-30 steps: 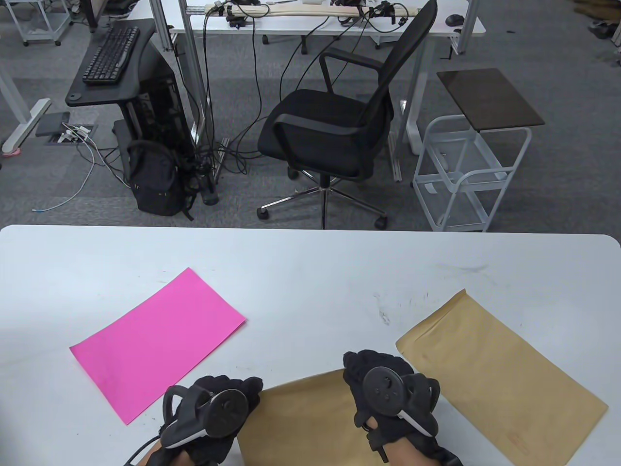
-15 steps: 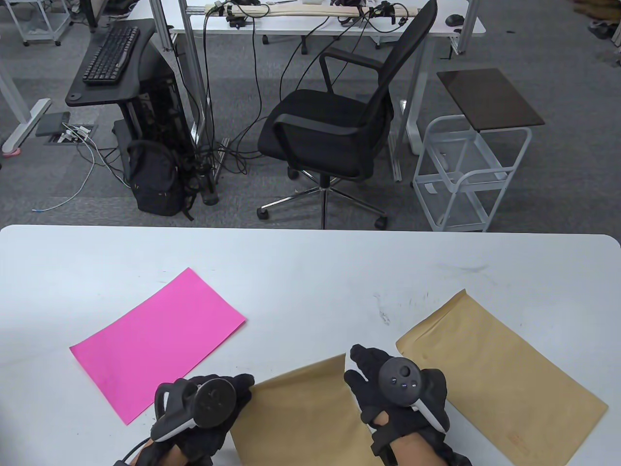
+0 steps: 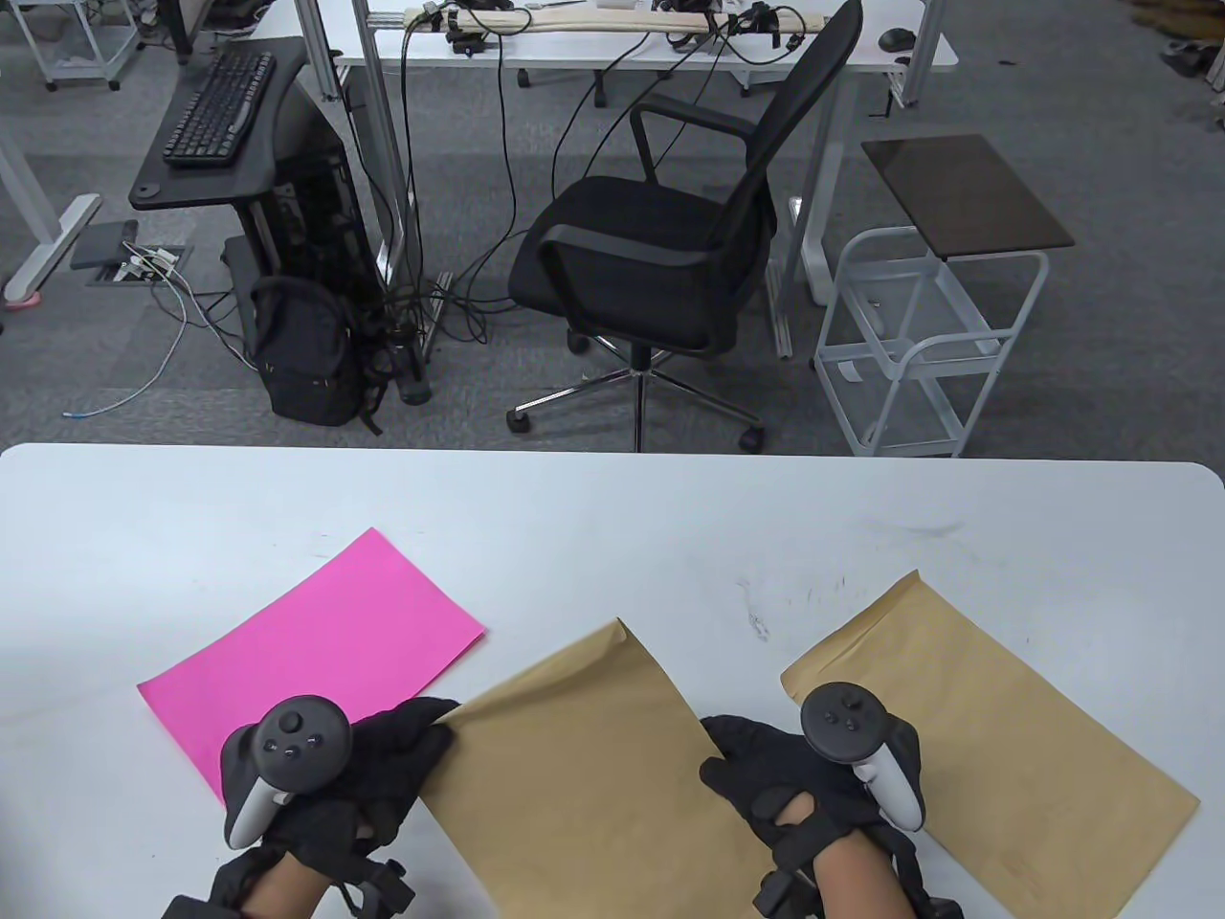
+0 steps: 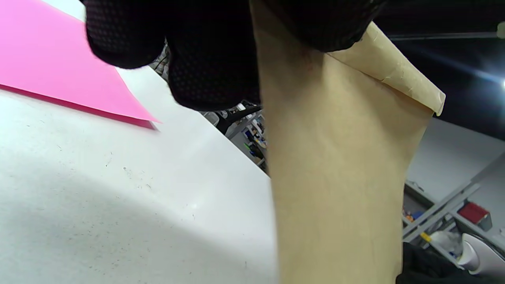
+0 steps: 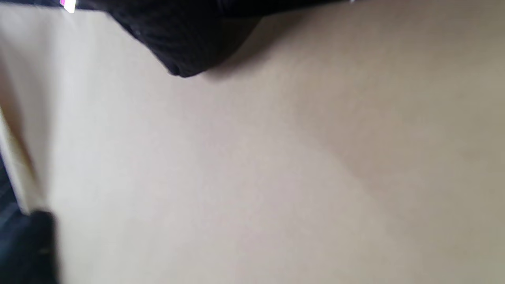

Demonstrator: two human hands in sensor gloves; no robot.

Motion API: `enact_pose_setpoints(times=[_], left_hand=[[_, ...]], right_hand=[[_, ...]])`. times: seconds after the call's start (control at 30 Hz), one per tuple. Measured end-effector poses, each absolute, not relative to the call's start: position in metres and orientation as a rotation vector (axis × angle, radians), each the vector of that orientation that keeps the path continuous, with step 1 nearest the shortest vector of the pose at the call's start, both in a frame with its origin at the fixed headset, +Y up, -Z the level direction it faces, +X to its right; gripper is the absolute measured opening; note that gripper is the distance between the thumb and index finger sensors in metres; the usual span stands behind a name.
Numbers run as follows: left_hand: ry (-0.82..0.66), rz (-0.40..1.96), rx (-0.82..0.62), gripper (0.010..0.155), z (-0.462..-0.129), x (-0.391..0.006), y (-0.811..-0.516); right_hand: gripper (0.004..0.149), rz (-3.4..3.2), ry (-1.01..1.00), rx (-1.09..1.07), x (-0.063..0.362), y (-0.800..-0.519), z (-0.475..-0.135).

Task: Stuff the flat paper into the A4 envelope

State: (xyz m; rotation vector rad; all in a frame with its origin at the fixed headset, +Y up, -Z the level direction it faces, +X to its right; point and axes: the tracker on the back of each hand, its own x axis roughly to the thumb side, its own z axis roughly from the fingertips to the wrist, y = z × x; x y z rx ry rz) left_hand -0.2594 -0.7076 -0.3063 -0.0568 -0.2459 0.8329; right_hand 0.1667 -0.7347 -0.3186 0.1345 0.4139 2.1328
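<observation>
Envelope (image 3: 584, 756) in both hands' grip, left hand (image 3: 373, 766), right hand (image 3: 804, 775); pink paper (image 3: 306, 661) left, second envelope (image 3: 995, 747) right

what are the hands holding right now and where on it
Both hold the middle brown envelope: left hand grips its left edge, right hand its right edge. The pink paper lies untouched.
</observation>
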Motion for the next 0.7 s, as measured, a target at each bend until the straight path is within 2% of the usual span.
enact_pose_setpoints(times=[0.1,0.2,0.33,0.5,0.7], left_hand=[[-0.205,0.910,-0.060,0.047,-0.308,-0.265,-0.710],[-0.068,0.940,0.024,0.069,-0.306,-0.272,-0.711],[-0.052,0.928,0.040,0.081,-0.306,-0.275,-0.710],[-0.056,0.931,0.013,0.085,-0.307,-0.272,-0.711],[-0.115,0.921,0.013,0.080,-0.303,-0.264,-0.709]], right_hand=[[0.039,2.162,0.290,0.198,0.166,-0.710,-0.315],[0.039,2.259,0.115,0.205,0.167,-0.676,-0.312],[0.039,2.422,-0.106,0.208,0.162,-0.631,-0.306],[0.039,2.579,-0.457,0.180,0.144,-0.589,-0.315],[0.039,2.761,-0.603,0.171,0.116,-0.559,-0.348]])
